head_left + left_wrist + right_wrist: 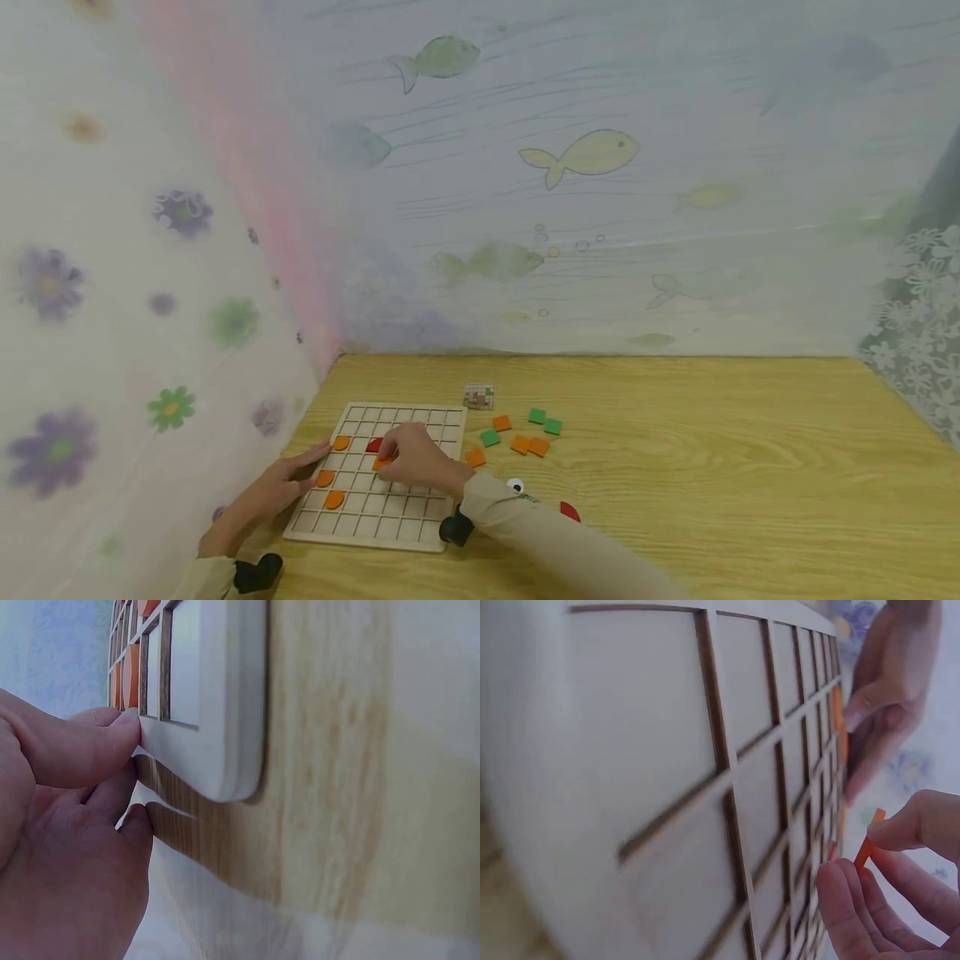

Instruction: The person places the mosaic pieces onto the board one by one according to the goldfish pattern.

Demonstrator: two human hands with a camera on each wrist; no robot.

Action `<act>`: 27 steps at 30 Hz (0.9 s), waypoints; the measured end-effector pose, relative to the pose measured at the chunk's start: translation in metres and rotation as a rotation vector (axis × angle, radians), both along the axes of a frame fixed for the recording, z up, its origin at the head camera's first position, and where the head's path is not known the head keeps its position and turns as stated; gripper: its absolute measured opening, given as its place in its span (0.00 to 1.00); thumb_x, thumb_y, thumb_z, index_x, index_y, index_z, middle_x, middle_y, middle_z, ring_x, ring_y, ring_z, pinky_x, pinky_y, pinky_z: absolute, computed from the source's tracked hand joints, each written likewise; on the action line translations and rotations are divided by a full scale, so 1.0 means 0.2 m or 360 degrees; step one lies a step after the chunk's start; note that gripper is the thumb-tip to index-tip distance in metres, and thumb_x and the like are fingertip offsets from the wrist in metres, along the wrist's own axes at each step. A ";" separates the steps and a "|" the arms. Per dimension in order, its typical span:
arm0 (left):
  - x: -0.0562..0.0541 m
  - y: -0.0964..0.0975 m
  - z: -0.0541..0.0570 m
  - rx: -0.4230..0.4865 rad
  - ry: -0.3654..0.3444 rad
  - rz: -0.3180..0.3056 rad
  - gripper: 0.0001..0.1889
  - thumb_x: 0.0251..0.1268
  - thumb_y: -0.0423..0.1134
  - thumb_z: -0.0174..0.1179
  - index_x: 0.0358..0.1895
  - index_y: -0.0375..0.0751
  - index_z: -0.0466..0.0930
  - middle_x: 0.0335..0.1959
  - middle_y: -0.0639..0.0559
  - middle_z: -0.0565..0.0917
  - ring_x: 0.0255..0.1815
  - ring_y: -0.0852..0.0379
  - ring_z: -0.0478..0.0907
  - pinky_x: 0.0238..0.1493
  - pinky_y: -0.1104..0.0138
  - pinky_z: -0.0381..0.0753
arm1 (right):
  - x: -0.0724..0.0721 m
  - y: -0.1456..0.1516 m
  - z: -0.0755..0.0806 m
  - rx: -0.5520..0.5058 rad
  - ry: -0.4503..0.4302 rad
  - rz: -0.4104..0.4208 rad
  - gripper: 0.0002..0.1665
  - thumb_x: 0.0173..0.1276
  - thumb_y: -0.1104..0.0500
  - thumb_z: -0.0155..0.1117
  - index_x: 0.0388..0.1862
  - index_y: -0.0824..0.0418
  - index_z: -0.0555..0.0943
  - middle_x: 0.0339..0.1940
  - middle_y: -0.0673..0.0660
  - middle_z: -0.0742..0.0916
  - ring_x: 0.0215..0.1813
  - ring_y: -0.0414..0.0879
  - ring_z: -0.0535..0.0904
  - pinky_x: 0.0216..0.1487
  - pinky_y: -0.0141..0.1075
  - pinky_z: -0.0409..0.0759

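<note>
A pale wooden grid board (367, 527) lies on the table. My right hand (418, 457) pinches a thin orange tile (868, 841) between thumb and fingers, over the board's middle. Just beyond that tile, a red piece (373, 445) sits in the grid, partly covered by the fingers. My left hand (273, 490) rests at the board's left edge, thumb and fingertips against the rim (184, 746). Three orange rounded pieces, the far one (341, 442), the middle one (325, 478) and the near one (334, 500), sit in the left columns.
Right of the board lie several loose orange tiles (501, 423) and green tiles (537, 415). A white eye piece (515, 484) and a red curved piece (569, 511) show beside my right sleeve (540, 517). Behind the board is a small pattern card (479, 396). Patterned curtains (480, 208) border the table.
</note>
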State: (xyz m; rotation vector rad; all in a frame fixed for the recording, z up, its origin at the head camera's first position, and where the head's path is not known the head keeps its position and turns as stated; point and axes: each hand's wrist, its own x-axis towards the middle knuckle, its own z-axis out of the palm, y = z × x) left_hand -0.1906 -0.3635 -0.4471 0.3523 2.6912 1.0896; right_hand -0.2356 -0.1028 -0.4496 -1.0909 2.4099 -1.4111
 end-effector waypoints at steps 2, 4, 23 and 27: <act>0.00 0.00 0.00 -0.0006 0.0013 -0.0004 0.30 0.63 0.25 0.53 0.69 0.30 0.60 0.70 0.32 0.57 0.71 0.31 0.47 0.64 0.39 0.50 | -0.01 -0.03 -0.02 0.0012 0.0000 -0.0012 0.05 0.52 0.69 0.67 0.30 0.65 0.84 0.28 0.51 0.83 0.27 0.34 0.71 0.30 0.24 0.72; 0.00 0.01 0.00 -0.0011 0.0019 -0.0012 0.30 0.63 0.25 0.53 0.70 0.30 0.60 0.70 0.32 0.56 0.71 0.31 0.47 0.64 0.39 0.50 | -0.02 -0.06 -0.03 0.0037 0.0026 -0.0033 0.04 0.52 0.68 0.67 0.29 0.64 0.84 0.27 0.51 0.83 0.27 0.33 0.71 0.29 0.24 0.72; 0.00 0.00 0.00 -0.0016 -0.0002 0.0012 0.29 0.64 0.27 0.53 0.70 0.32 0.61 0.71 0.34 0.57 0.71 0.34 0.49 0.65 0.45 0.56 | -0.02 -0.15 -0.03 0.0194 0.0307 -0.0134 0.07 0.51 0.73 0.66 0.26 0.64 0.87 0.26 0.51 0.85 0.27 0.33 0.72 0.30 0.21 0.69; 0.00 0.00 0.00 -0.0053 0.0036 0.0019 0.29 0.63 0.26 0.53 0.69 0.32 0.62 0.70 0.34 0.58 0.71 0.34 0.50 0.65 0.47 0.57 | 0.00 -0.16 -0.03 0.0242 0.0259 -0.0184 0.08 0.52 0.72 0.66 0.28 0.63 0.88 0.29 0.51 0.85 0.33 0.37 0.78 0.31 0.21 0.72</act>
